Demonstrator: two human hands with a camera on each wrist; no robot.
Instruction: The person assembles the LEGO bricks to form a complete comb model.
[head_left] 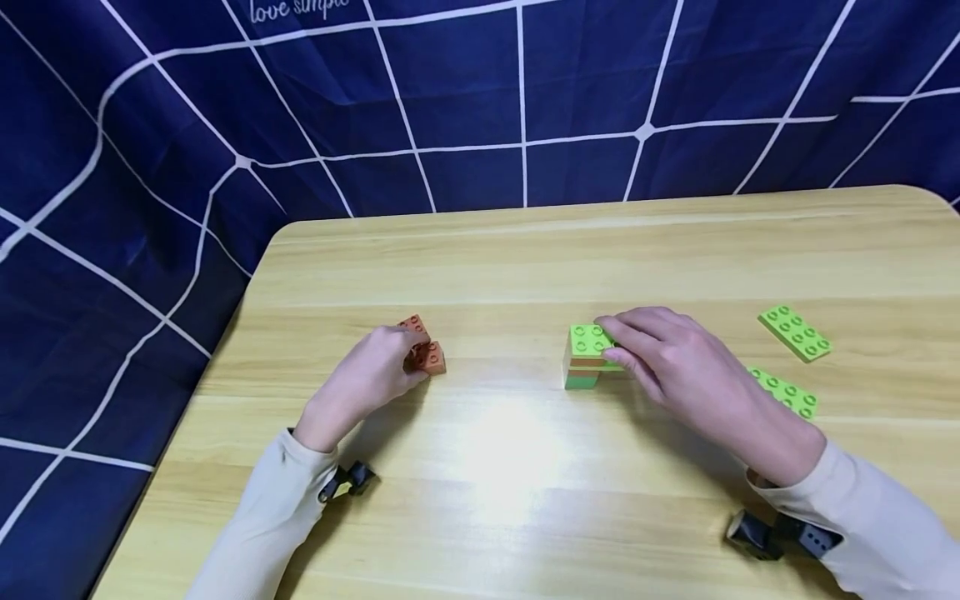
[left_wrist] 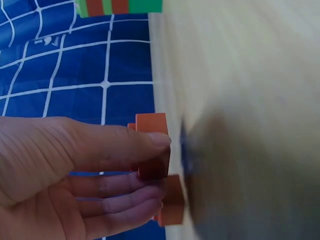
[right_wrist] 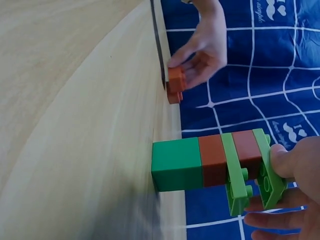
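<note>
My left hand (head_left: pixel 367 371) pinches an orange-brown toy brick (left_wrist: pixel 152 121) between thumb and fingers, low over the table. A second orange-brown brick (left_wrist: pixel 174 210) sits right by those fingertips. My right hand (head_left: pixel 686 375) holds the overhanging end of a light green studded plate (right_wrist: pixel 272 187), the top piece of an upright stack. Below that plate come a brown brick (right_wrist: pixel 246 150), another light green plate (right_wrist: pixel 234 175), a brown brick (right_wrist: pixel 212 160) and a darker green brick (right_wrist: pixel 176 165) at the base. In the head view the right fingers hide part of the top plate.
Two loose light green plates (head_left: pixel 795 332) (head_left: pixel 783 392) lie right of the stack, the nearer one partly behind the right wrist. The wooden table (head_left: pixel 480 258) ends at a dark blue checked curtain (head_left: pixel 465 100) behind and to the left. Black wrist cameras (head_left: pixel 753 533) hang under both sleeves.
</note>
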